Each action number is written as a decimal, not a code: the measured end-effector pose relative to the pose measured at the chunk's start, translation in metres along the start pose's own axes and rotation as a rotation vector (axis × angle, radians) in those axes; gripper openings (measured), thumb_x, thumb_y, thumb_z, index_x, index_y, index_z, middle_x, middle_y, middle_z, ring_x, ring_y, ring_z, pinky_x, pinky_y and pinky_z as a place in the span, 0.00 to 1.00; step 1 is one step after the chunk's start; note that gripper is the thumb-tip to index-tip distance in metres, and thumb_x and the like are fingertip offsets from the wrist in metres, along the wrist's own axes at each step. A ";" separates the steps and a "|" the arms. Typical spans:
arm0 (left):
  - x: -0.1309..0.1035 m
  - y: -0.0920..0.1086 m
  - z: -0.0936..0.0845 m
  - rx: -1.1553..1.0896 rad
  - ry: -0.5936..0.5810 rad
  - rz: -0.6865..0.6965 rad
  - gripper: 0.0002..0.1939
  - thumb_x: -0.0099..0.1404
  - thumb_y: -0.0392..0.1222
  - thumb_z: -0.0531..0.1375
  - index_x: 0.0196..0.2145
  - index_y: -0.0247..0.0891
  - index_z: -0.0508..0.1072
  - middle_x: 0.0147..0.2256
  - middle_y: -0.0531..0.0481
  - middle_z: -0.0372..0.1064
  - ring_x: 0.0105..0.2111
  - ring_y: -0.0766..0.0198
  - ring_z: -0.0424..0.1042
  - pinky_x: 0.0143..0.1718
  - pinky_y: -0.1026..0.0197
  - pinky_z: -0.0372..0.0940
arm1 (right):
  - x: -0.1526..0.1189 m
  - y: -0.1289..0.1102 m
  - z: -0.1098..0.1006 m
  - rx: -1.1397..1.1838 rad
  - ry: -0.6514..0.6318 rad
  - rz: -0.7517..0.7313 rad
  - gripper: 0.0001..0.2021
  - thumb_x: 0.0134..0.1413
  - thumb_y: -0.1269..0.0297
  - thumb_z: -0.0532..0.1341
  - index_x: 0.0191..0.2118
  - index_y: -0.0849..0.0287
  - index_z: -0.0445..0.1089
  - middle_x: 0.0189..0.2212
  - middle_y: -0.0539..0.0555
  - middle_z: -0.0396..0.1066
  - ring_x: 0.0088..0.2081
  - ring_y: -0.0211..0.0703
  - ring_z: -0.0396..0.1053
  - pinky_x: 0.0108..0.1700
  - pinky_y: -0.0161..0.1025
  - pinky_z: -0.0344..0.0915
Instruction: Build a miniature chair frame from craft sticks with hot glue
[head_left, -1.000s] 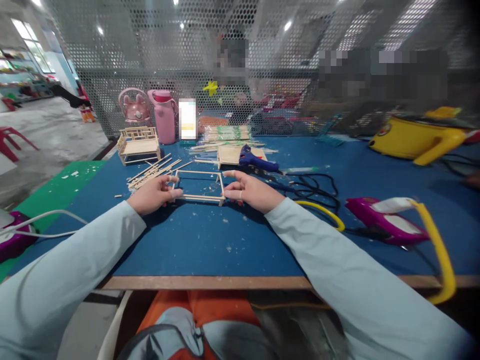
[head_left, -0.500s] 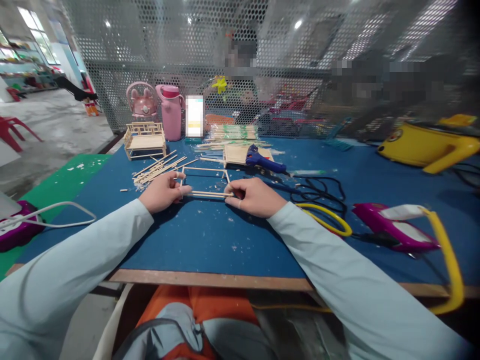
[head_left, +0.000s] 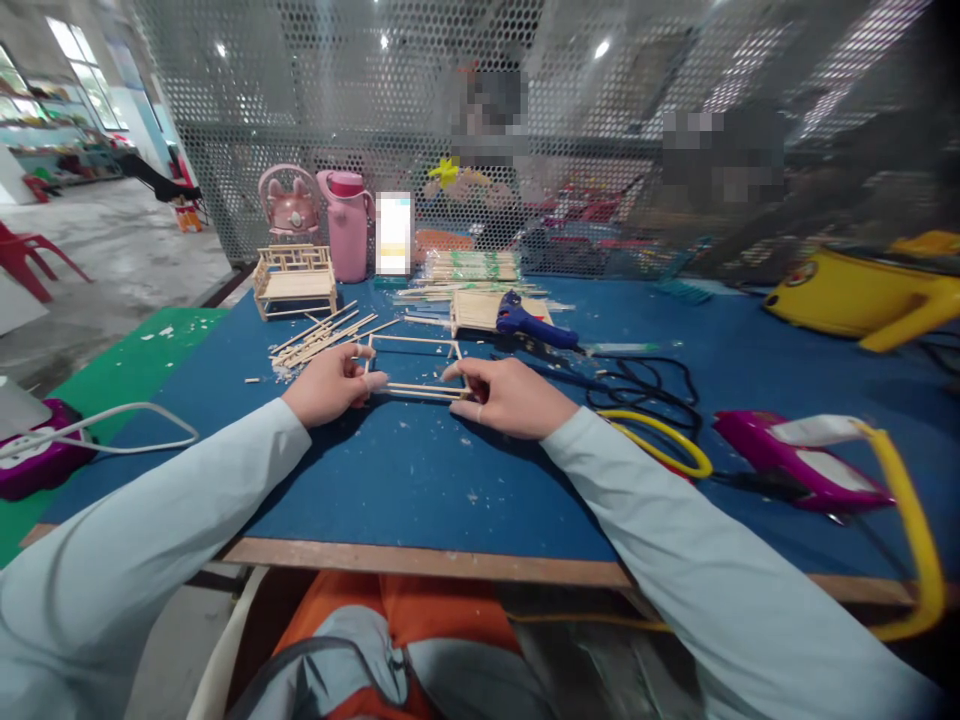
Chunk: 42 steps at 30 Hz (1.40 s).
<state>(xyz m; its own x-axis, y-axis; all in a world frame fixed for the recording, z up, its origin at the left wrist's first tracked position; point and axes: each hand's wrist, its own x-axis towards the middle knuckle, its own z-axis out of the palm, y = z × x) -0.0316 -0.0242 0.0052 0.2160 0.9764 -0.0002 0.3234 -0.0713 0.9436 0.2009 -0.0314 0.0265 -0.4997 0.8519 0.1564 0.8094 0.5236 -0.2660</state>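
Note:
A small open frame of thin wooden sticks (head_left: pixel 424 389) stands low over the blue tabletop between my hands. My left hand (head_left: pixel 324 385) pinches its left end, thumb along the front sticks. My right hand (head_left: pixel 521 397) is closed around the right front corner, with index finger and thumb on either side of the stick ends; some fingertips are hidden. Beyond the left hand lies a loose pile of wooden sticks (head_left: pixel 319 340). A blue glue gun (head_left: pixel 536 325) rests against a small stick-built panel (head_left: pixel 472 310) behind the frame.
A miniature wooden bench (head_left: pixel 298 285), a pink bottle (head_left: pixel 347 235), a lit phone (head_left: pixel 394 235) and bundled sticks (head_left: pixel 472 266) stand along the mesh partition (head_left: pixel 592 200). To the right are black cable (head_left: pixel 645 385), a purple power strip (head_left: pixel 802 460) and a yellow container (head_left: pixel 847 295).
My right index finger and thumb have shifted slightly at the frame's right corner, the finger a little higher. My left hand keeps its hold. The whole view has moved slightly.

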 end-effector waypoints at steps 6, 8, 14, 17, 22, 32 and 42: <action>0.000 -0.001 0.001 0.005 0.001 0.015 0.17 0.54 0.41 0.61 0.41 0.34 0.63 0.20 0.59 0.57 0.17 0.73 0.60 0.20 0.67 0.61 | 0.002 -0.008 -0.002 -0.129 -0.075 0.044 0.08 0.47 0.61 0.57 0.27 0.57 0.72 0.19 0.49 0.67 0.21 0.34 0.58 0.25 0.32 0.48; 0.001 -0.001 0.000 0.008 -0.010 0.010 0.17 0.55 0.40 0.60 0.41 0.33 0.63 0.19 0.59 0.57 0.17 0.73 0.60 0.21 0.67 0.61 | 0.003 -0.008 -0.002 -0.121 -0.077 0.055 0.08 0.47 0.62 0.57 0.27 0.57 0.72 0.18 0.49 0.67 0.21 0.34 0.59 0.25 0.32 0.48; 0.000 0.002 0.001 -0.001 -0.002 -0.009 0.17 0.54 0.40 0.61 0.41 0.33 0.63 0.18 0.60 0.57 0.17 0.73 0.60 0.21 0.66 0.61 | 0.005 -0.005 0.000 -0.064 -0.078 0.060 0.08 0.47 0.63 0.58 0.28 0.58 0.72 0.18 0.49 0.67 0.21 0.34 0.60 0.25 0.32 0.50; -0.002 0.003 0.001 0.008 -0.005 -0.015 0.18 0.54 0.41 0.61 0.42 0.34 0.63 0.18 0.59 0.57 0.18 0.72 0.60 0.21 0.67 0.61 | 0.005 -0.003 0.000 -0.016 -0.077 0.046 0.07 0.46 0.64 0.59 0.30 0.59 0.73 0.18 0.49 0.67 0.21 0.34 0.60 0.26 0.32 0.51; -0.002 0.003 -0.004 0.216 0.052 0.045 0.22 0.57 0.49 0.57 0.45 0.34 0.63 0.23 0.54 0.64 0.19 0.70 0.63 0.21 0.66 0.57 | -0.004 0.011 -0.007 0.164 -0.028 0.016 0.26 0.41 0.67 0.60 0.51 0.61 0.64 0.17 0.44 0.62 0.20 0.33 0.57 0.26 0.31 0.53; -0.003 0.016 -0.020 0.468 0.198 0.115 0.15 0.61 0.51 0.51 0.28 0.37 0.68 0.18 0.52 0.65 0.17 0.68 0.60 0.21 0.64 0.54 | -0.006 0.015 -0.009 0.179 -0.005 -0.042 0.13 0.46 0.62 0.58 0.36 0.62 0.74 0.20 0.50 0.66 0.22 0.34 0.59 0.28 0.33 0.56; 0.005 0.002 -0.010 0.150 0.207 0.118 0.22 0.58 0.41 0.55 0.50 0.35 0.58 0.29 0.50 0.67 0.23 0.68 0.66 0.22 0.66 0.59 | -0.016 -0.018 -0.016 0.281 -0.073 -0.168 0.17 0.46 0.56 0.60 0.39 0.63 0.72 0.19 0.49 0.67 0.21 0.33 0.60 0.27 0.32 0.57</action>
<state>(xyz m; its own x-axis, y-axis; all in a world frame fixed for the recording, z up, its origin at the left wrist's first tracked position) -0.0390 -0.0178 0.0107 0.0728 0.9793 0.1886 0.4433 -0.2012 0.8735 0.1989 -0.0543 0.0443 -0.6476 0.7461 0.1546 0.6023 0.6256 -0.4959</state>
